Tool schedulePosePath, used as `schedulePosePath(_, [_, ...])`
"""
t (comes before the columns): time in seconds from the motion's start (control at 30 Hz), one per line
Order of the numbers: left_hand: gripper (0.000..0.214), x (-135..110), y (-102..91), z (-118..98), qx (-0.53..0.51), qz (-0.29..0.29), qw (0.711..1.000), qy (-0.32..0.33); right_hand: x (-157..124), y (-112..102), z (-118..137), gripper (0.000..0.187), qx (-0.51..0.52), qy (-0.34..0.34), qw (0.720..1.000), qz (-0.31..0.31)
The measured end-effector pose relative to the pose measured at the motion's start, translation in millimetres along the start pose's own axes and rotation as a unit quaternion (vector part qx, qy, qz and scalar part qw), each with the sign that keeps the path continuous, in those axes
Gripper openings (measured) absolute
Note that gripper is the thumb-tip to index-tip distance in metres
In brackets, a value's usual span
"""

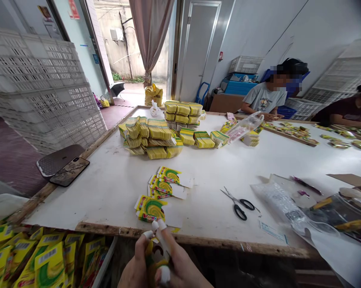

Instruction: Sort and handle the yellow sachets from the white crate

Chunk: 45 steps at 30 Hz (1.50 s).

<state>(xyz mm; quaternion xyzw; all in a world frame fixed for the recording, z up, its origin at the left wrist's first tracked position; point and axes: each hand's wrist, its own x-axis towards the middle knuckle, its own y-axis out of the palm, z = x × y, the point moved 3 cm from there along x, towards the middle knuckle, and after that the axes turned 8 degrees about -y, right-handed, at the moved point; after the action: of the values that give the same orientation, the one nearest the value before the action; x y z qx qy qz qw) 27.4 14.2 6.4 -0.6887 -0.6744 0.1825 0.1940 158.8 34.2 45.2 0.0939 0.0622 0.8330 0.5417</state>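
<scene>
At the table's near edge, my left hand (136, 259) and my right hand (180, 260) are closed together around a small yellow carton (153, 256). White wrappings cover several fingertips. The carton is partly hidden by my fingers and looks blurred. Just beyond my hands lies a yellow and green printed carton (152, 207), with white flaps pointing right. Behind it is an overlapping group of similar flat cartons (161, 186). Large stacks of bundled cartons (150, 138) stand farther back on the white table (108, 192).
Black-handled scissors (239, 204) lie to the right, near clear plastic wrap (284, 204). Two phone-like objects, one a patterned phone (71, 171), rest by the left edge. Yellow packs (48, 260) fill a bin at lower left. Two people sit at the far right.
</scene>
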Motion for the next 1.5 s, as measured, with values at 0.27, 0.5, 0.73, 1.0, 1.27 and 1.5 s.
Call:
schedulePosePath(0.27, [0.061,-3,-13.6,-16,0.014,-0.070,0.995,-0.072,1,9,17,0.044,-0.172,-0.075,0.978,0.087])
schedulePosePath(0.5, [0.067,-5,-26.6,-4,-0.027,-0.003,1.000,-0.003,0,-16,43,0.038,-0.377,-0.072,0.893,0.234])
schedulePosePath(0.73, [0.063,-2,-27.3,-7,0.046,-0.061,0.997,0.003,15,0,40,0.055,-0.231,-0.087,0.960,0.130])
schedulePosePath(1.0, [0.075,-1,-133.8,55,0.151,-0.254,0.936,-0.189,47,-31,-3,0.031,-0.294,-0.071,0.947,-0.103])
schedulePosePath(1.27, [0.062,3,-48.5,-3,0.059,-0.089,0.993,-0.052,31,8,12,0.042,-0.236,-0.158,0.955,0.087])
schedulePosePath(1.5, [0.067,13,-48.0,-20,0.084,0.029,0.996,0.014,25,-15,38,0.013,-0.281,-0.127,0.933,0.187])
